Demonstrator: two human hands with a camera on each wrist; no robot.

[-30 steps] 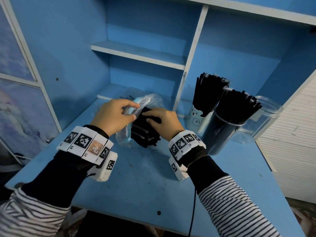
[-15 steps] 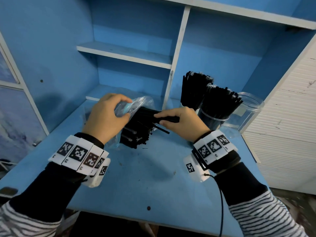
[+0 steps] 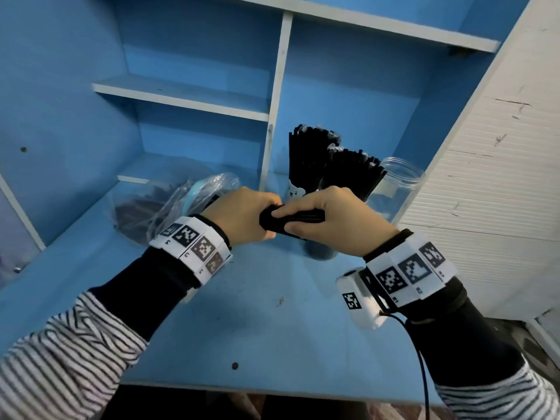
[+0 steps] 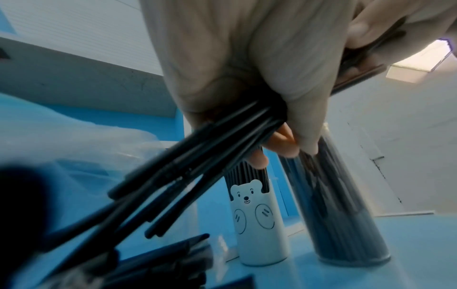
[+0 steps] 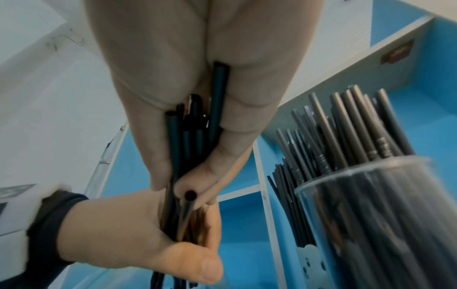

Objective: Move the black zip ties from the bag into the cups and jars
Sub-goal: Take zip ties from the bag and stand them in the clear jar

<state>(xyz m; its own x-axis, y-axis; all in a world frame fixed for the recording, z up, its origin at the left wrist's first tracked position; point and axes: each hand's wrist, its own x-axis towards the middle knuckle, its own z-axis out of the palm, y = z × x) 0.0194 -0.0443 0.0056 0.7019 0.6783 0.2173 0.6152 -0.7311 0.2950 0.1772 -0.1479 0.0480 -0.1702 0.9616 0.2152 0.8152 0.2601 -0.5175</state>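
Both hands, left (image 3: 242, 216) and right (image 3: 336, 219), had fingers curled tight round one bundle of ties (image 3: 292, 221), probably squaring it for the jar (image 3: 397, 189).

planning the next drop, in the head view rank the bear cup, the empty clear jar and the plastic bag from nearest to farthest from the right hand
Measured from the right hand:
1. bear cup: just behind its fingers, slightly to the left.
2. empty clear jar: behind it, to the right by the white wall.
3. plastic bag: far left, beyond the left hand.

The cup and the jar are close to call.
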